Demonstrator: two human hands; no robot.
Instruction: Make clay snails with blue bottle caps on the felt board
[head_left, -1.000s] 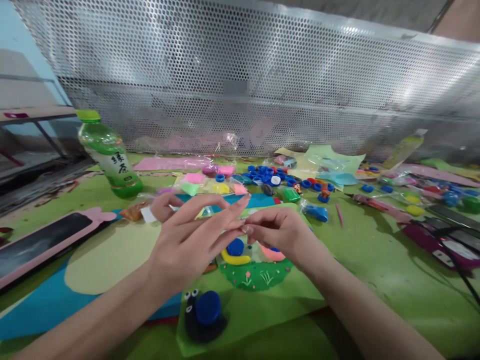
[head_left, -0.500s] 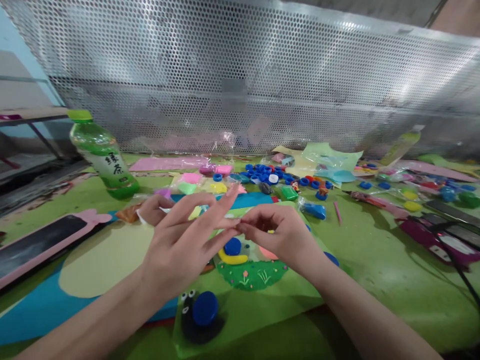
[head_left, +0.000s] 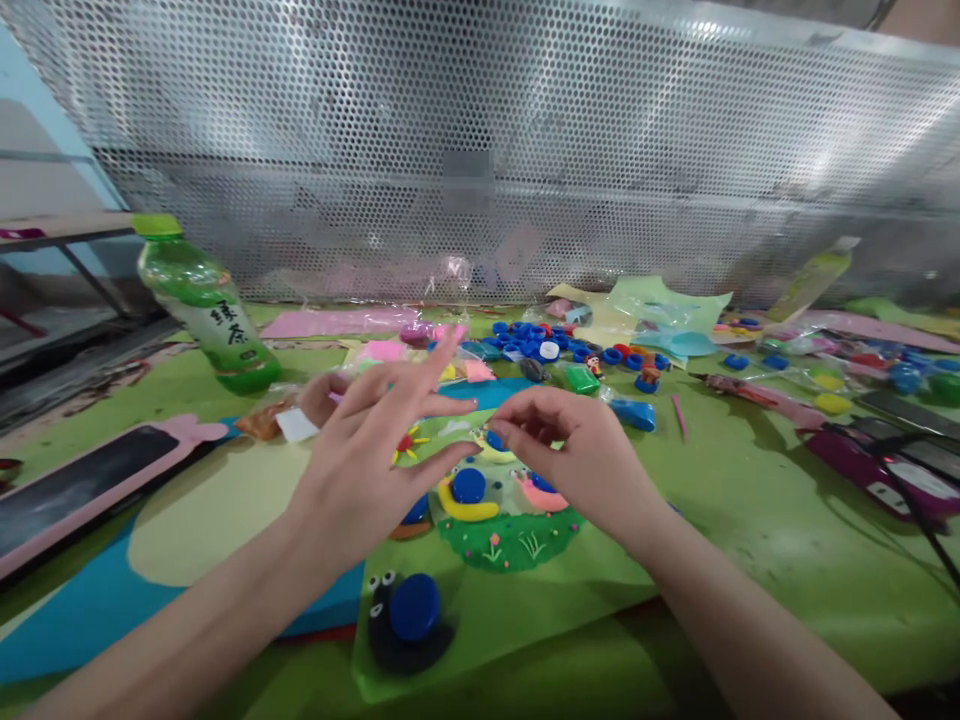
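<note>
My left hand [head_left: 367, 450] hovers over the left part of a green craft sheet [head_left: 525, 610], thumb and fingers spread apart. A small pink patch shows at its raised fingertip; I cannot tell whether it is on the finger or behind it. My right hand [head_left: 577, 450] is closed in a pinch just right of it, and anything between the fingertips is too small to make out. Under the hands lie clay snails with blue bottle-cap shells: a yellow snail [head_left: 471, 511], a pink snail [head_left: 551, 499] partly covered by my right hand, and a black snail [head_left: 401, 650] at the front.
Blue bottle caps [head_left: 525, 338] pile at the back among bags of coloured clay. A green tea bottle [head_left: 210, 310] stands at the left, behind a pink-cased phone [head_left: 82, 490]. A pink stick [head_left: 679, 416] and a purple device with a cable [head_left: 881, 480] lie right.
My hands have moved apart; their fingertips met above the sheet before and now a gap lies between them. The snails show more fully. The view has shifted slightly.
</note>
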